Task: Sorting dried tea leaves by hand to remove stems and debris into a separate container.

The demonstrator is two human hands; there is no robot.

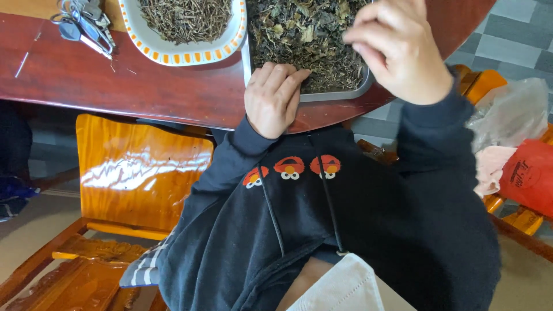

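A metal tray (337, 94) heaped with dried green-brown leaves (305, 34) stands on the dark red table (115, 80). My left hand (272, 98) rests on the tray's near edge, palm down, with its fingertips touching the leaves and holding nothing. Raised above the tray's right side, my right hand (397, 49) has its fingertips pinched together. Whether a leaf or stem sits in the pinch is too small to tell. Left of the tray is a white oval plate (190, 55) with an orange-dotted rim, which holds thin dried stems.
A bunch of keys (83, 23) lies on the table at the far left. An orange wooden chair (138, 167) stands to my left. To my right are a clear plastic bag (510, 112) and a red bag (530, 175). My dark hooded sweater fills the foreground.
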